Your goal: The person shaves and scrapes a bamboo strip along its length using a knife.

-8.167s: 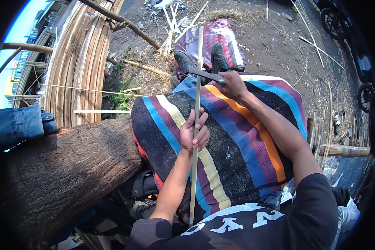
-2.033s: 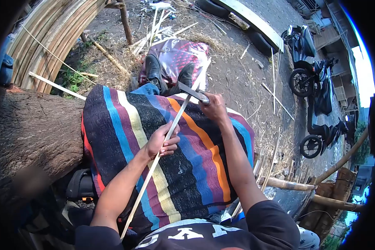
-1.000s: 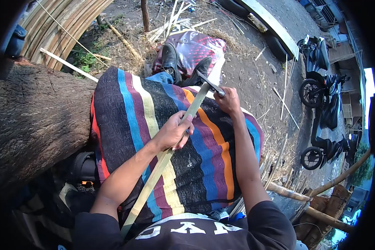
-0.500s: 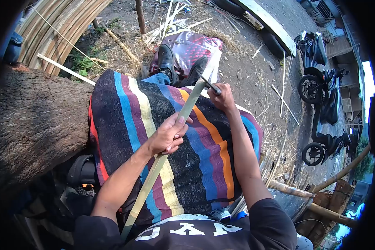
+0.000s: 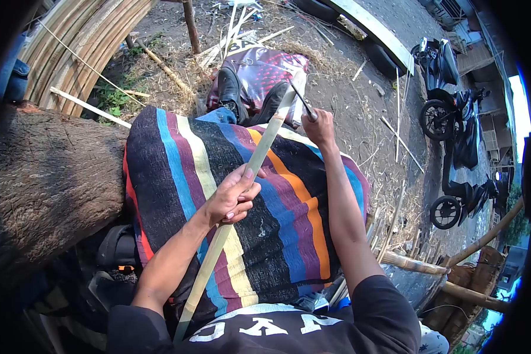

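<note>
A long, pale green bamboo strip [image 5: 264, 146] runs diagonally from my lap up past my shoes. My left hand [image 5: 233, 197] is closed around its middle. Above and to the right, my right hand [image 5: 320, 127] grips the handle of a knife [image 5: 305, 104]. Its dark, narrow blade points up and left, close to the strip's far part; whether it touches is hard to tell. Beneath both hands a striped cloth [image 5: 277, 230] in black, blue, purple, yellow and orange covers my legs.
A thick log [image 5: 53, 183] lies at my left. Beyond my shoes [image 5: 231, 88] is a printed sack [image 5: 265, 74] with loose strips behind it. Motorcycles [image 5: 454, 124] are parked at the right. Bamboo poles [image 5: 413, 262] lie near my right elbow, and a stack of curved slats [image 5: 88, 41] fills the upper left.
My right hand with the knife has moved slightly up along the strip, toward its far end. My left hand keeps its hold, and the view has shifted a little.
</note>
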